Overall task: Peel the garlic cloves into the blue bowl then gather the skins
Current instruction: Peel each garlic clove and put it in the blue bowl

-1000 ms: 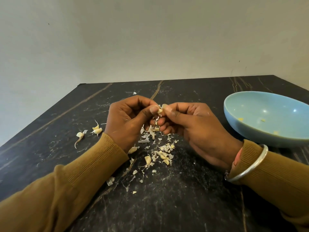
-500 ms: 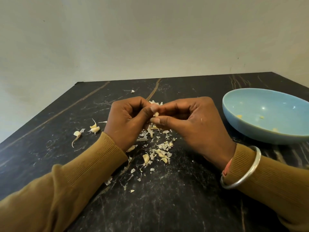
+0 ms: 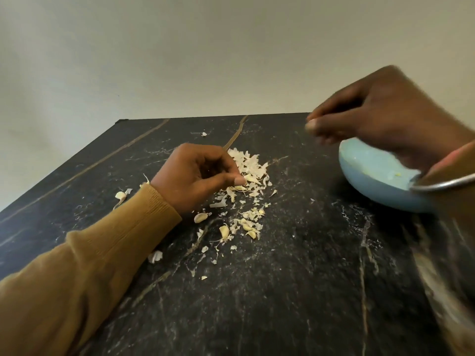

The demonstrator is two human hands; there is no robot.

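My left hand point(image 3: 200, 176) rests on the black table beside a heap of garlic skins point(image 3: 250, 167), fingers loosely curled, thumb tip touching the heap; nothing shows in its palm. My right hand point(image 3: 380, 111) is raised above the blue bowl point(image 3: 372, 194) at the right, blurred by motion. Its fingertips pinch together around a small pale bit that looks like a garlic clove point(image 3: 308, 127). Small yellowish pieces lie inside the bowl. Unpeeled cloves point(image 3: 200, 217) lie among the skins in front of my left wrist.
The dark marble table point(image 3: 282, 291) meets a plain wall at its far edge. More cloves with tails point(image 3: 120, 196) lie left of my left sleeve. Skin scraps point(image 3: 155, 256) are scattered toward me. A metal bangle point(image 3: 442, 185) circles my right wrist.
My hands have parted. The right one lifted away to the right, over the blue bowl, fingertips still pinched. The left one dropped onto the table by the skins.
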